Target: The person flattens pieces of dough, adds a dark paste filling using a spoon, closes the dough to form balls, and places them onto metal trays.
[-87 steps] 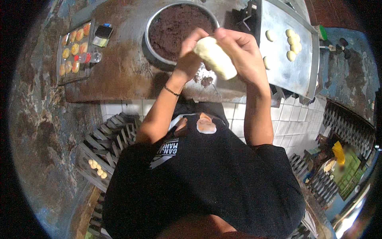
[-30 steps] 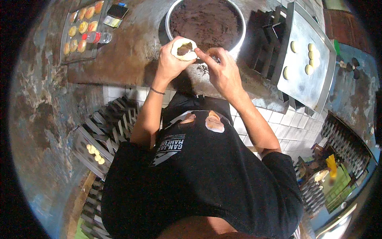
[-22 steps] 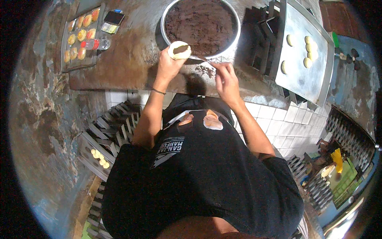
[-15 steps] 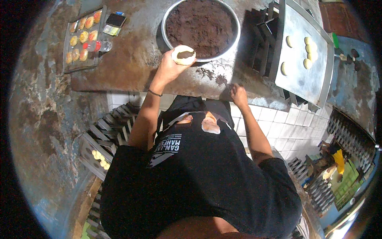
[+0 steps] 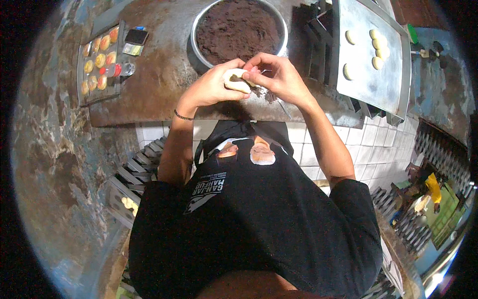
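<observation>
Stained worktop [image 5: 149, 97] below — left fingers [image 5: 233, 65] and right fingers [image 5: 261, 78] hold dough [image 5: 235, 85].

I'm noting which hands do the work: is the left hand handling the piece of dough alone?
No, the left hand holds the dough while the right hand touches its edge.

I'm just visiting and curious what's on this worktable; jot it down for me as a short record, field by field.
Left hand: the left hand holds a pale dough piece
Right hand: the right hand touches the dough's edge; whether it pinches is unclear
Just beyond: a round metal pan of dark, crumbly mass
Right side: a metal tray bearing pale dough balls
Left side: golden buns on another tray; a red-capped clear bottle lying nearby
</observation>
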A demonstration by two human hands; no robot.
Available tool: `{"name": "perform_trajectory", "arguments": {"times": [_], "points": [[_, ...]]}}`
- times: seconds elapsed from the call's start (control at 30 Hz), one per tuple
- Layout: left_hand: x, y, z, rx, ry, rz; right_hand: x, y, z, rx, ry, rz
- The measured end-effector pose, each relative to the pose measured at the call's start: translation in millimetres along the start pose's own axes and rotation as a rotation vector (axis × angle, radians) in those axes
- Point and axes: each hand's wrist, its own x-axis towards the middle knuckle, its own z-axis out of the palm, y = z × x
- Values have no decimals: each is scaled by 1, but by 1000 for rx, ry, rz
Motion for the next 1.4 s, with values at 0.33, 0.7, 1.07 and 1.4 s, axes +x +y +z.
{"name": "perform_trajectory", "arguments": {"times": [0.33, 0.7, 1.07, 1.4], "points": [[-9, -16, 3, 136, 39, 23, 1, -18, 14, -367, 62, -50], [-12, -1, 14, -476, 347, -111, -3, -57, 10, -456, 158, -93], [-7, 20, 10, -757, 255, -218, 20, -57, -3, -374, 76, -252], [1, 24, 23, -492, 422, 17, 10, -74, -8, -339, 141, -302]]}}
